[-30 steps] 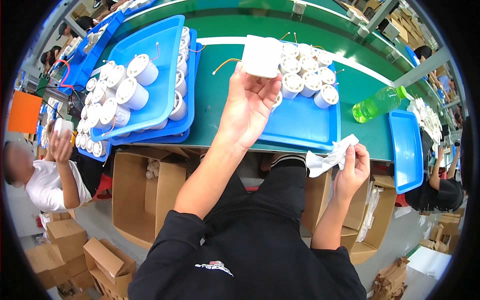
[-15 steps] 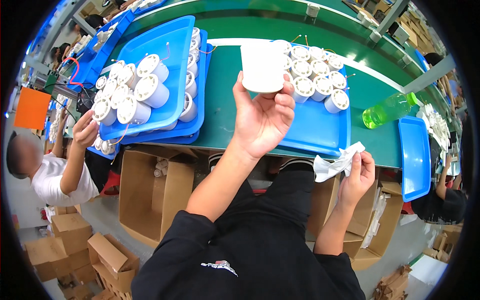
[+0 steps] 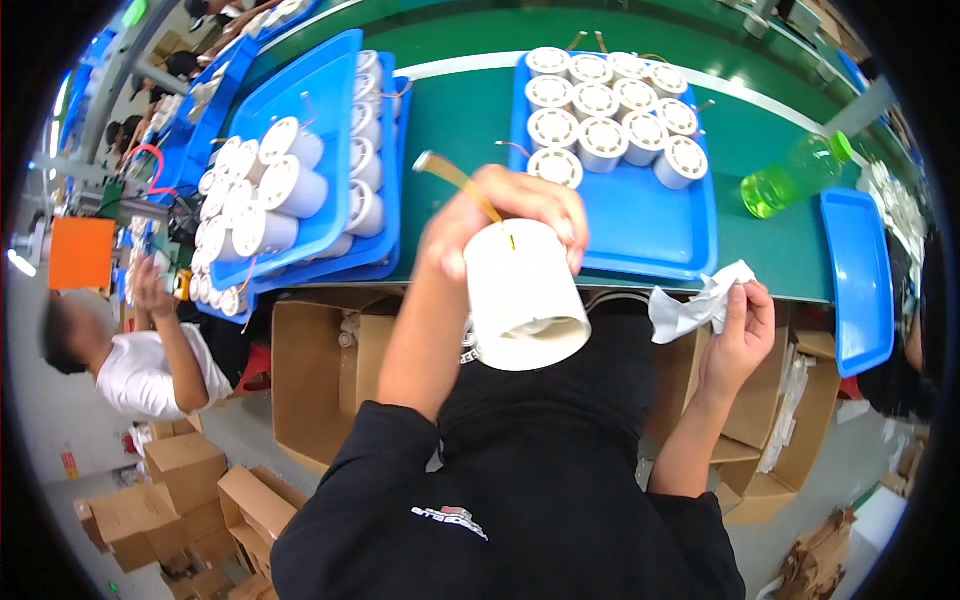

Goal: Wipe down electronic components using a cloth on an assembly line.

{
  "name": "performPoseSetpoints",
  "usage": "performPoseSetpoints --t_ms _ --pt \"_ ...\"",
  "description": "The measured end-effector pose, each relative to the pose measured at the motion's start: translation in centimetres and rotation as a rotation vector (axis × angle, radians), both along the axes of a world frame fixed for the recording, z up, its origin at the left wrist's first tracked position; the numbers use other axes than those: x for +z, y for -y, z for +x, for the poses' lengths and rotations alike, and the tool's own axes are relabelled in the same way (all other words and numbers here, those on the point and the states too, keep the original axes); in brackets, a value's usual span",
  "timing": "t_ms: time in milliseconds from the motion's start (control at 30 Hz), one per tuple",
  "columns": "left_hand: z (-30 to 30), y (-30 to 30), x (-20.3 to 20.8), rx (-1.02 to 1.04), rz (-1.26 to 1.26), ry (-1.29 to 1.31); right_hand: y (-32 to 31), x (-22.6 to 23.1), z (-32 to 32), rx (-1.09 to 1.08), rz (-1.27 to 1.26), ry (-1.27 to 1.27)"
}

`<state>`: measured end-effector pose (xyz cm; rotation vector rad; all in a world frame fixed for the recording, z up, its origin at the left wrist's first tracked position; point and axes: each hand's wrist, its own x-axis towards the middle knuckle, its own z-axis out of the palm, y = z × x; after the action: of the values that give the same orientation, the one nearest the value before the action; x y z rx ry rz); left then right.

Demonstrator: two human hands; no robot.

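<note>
My left hand (image 3: 465, 215) is closed around a white cylindrical housing (image 3: 522, 285), held up over the table's near edge. The housing is tilted, with its hollow end turned down toward me, and yellow-orange wires with a small white plug stick out of its other end. In my right hand (image 3: 742, 345) a crumpled white cloth (image 3: 690, 308) is pinched between thumb and fingers, apart from the housing. Beyond my left hand lies a blue tray (image 3: 645, 240) with several similar white housings (image 3: 602, 140) standing in its far part, their slotted round faces up.
Stacked blue trays (image 3: 335, 105) full of white housings stand at the left, the top one tilted. A green bottle (image 3: 790, 180) and another blue tray (image 3: 860, 285) are at the right. Cardboard boxes (image 3: 300, 400) sit under the green table (image 3: 440, 130). A person (image 3: 150, 365) works at the left.
My left hand has come down toward me and turned the housing over, bringing its wires and hollow end into view. My right hand still holds the cloth and has shifted slightly right.
</note>
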<state>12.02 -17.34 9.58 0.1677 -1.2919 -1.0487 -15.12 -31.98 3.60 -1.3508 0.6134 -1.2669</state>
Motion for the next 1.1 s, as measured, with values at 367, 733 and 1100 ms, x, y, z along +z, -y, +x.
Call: performPoseSetpoints --t_ms 367,733,1100 --pt "0.0 -1.2 4.0 0.449 -0.037 0.655 0.6 0.0 -1.6 -0.003 0.02 -0.002" --pt "-2.4 0.5 6.0 0.686 0.043 1.068 1.5 -0.6 -2.8 -0.032 0.016 -0.016" --pt "0.7 7.2 2.7 0.87 0.451 1.749 0.3 -1.2 -2.4 0.051 0.05 -0.001"
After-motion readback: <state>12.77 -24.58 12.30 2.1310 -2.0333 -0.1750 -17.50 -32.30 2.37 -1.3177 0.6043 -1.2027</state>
